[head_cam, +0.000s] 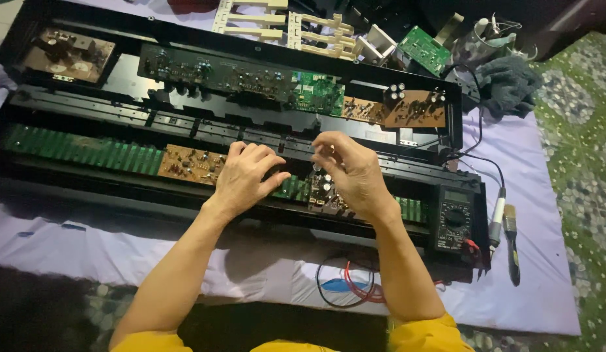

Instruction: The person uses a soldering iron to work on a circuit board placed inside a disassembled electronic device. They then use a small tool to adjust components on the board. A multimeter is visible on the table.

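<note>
Below, a lilac cloth [544,195] covered a pebbled green floor [583,117], bare at the frame's right. The opened keyboard chassis [120,85] spanned the upper frame. Centrally, the left hand [245,177] lay flat on its green contact strip [81,153]; the right hand [352,171] pinched fingertips above a small circuit board [321,189], multimeter [454,218] near the lower right.
</note>
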